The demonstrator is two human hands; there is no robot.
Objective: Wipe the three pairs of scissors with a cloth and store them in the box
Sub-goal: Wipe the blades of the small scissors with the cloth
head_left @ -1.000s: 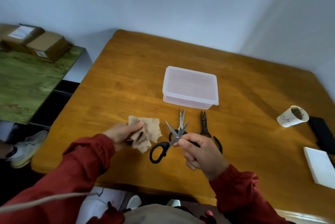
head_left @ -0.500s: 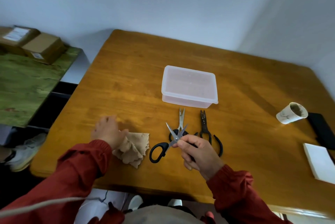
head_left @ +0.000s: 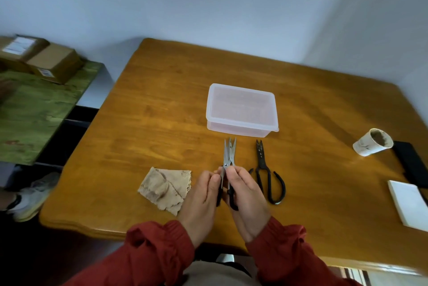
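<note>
The left hand (head_left: 203, 190) has let go of the cloth (head_left: 165, 187), which now lies on the bench (head_left: 162, 112) just beside it. The fingers of both hands grip the black-handled scissors (head_left: 228, 160), and the right hand (head_left: 245, 190) has the other handle. The blades were wide open. Now they are almost shut and point at the box (head_left: 242, 109). This pair looks wiped and ready to store, but the box lid is still on.
</note>
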